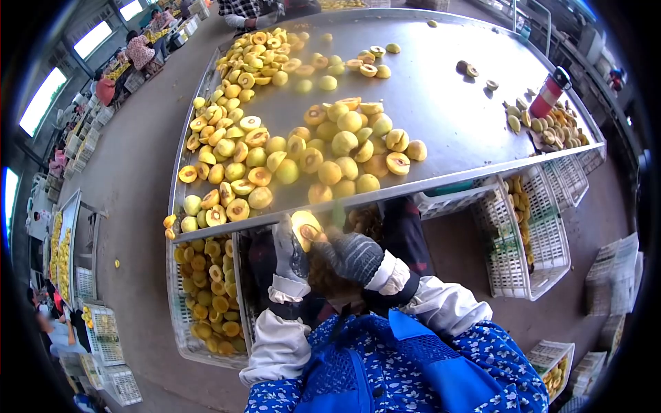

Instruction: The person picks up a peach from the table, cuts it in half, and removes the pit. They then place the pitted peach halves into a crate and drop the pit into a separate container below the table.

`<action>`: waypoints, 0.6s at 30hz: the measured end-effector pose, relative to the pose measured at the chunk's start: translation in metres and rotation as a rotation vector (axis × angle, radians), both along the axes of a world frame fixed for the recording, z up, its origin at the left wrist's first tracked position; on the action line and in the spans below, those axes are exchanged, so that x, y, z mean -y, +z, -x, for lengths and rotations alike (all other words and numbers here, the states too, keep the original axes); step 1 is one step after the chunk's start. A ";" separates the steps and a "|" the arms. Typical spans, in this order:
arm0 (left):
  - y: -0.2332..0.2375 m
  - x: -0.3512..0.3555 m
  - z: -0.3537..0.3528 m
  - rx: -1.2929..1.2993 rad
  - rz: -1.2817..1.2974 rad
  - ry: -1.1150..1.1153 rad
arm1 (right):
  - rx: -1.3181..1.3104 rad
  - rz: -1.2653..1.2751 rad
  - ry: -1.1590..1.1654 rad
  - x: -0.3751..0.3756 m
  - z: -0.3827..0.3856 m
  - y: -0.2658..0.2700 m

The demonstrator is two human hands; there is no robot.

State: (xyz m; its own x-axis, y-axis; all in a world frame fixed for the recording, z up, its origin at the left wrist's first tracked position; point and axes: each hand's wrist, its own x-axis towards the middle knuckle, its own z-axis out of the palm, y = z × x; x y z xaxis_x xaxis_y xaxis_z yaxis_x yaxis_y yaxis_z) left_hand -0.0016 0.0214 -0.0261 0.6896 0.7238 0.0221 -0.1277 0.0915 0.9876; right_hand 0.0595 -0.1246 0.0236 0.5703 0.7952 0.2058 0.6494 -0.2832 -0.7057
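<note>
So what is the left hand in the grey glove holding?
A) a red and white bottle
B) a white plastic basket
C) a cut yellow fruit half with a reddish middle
C: the gloved left hand is closed around a cut yellow fruit half, reddish in the middle, at the edge of the shiny metal table.
</note>
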 end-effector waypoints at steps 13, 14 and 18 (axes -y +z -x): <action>0.049 0.026 0.008 -0.126 -0.232 -0.243 | -0.346 -0.291 0.391 0.025 -0.013 -0.009; 0.045 0.020 0.005 -0.226 -0.205 -0.356 | -0.667 -0.105 0.441 0.029 -0.019 -0.010; 0.053 0.022 -0.006 -0.271 0.184 -0.364 | -0.930 -0.109 0.395 0.033 -0.019 -0.052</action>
